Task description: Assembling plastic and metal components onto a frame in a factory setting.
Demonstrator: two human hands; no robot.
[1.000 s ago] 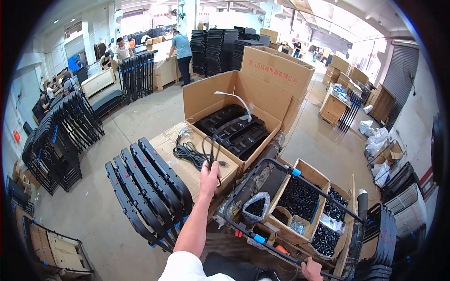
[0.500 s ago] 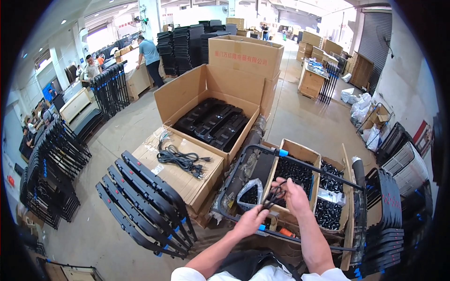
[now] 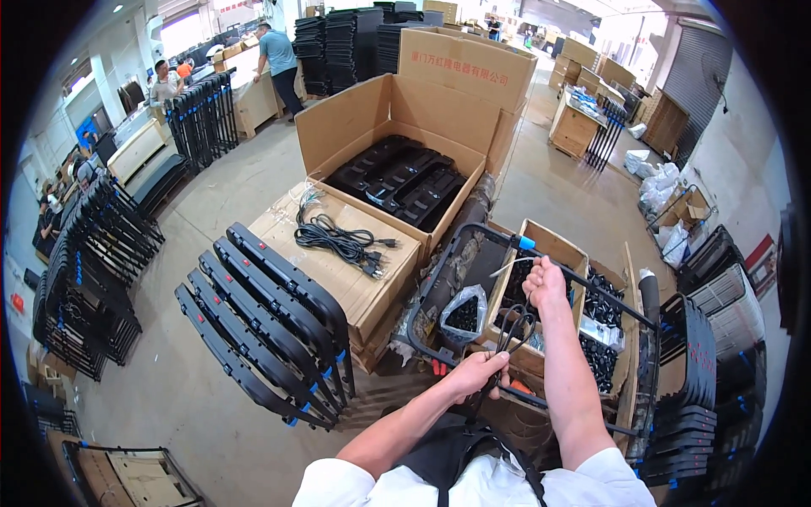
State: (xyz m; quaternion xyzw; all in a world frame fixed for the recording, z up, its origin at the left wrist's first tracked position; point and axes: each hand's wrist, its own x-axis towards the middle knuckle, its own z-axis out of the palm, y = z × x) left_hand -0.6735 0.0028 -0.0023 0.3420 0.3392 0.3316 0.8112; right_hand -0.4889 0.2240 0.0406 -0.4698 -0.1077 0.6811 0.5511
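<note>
A looped black power cord (image 3: 514, 328) is pinched in my left hand (image 3: 478, 377), close in front of my apron. Farther forward, my right hand (image 3: 546, 284) is closed in a fist, with a pale wire end (image 3: 509, 268) sticking out on its left side; the cord appears to run up to this fist. Under and around both hands lies a black tubular frame (image 3: 456, 242) with a blue sleeve (image 3: 525, 243) on its far bar. Beneath the frame sit a wooden bin (image 3: 553, 234) of small black parts and a clear plastic bag (image 3: 465, 314) of similar parts.
More black power cords (image 3: 338, 242) lie on a closed carton (image 3: 279, 221). Behind it an open carton (image 3: 405, 100) holds black moulded parts (image 3: 397, 182). Several black curved frames (image 3: 253, 291) stand at the left. Stacked frames (image 3: 688, 397) flank the right. A person (image 3: 276, 61) stands far back.
My right hand has moved forward and up, away from the left, drawing out the cord end. My left hand has shifted slightly nearer my body. The view has tilted and shifted.
</note>
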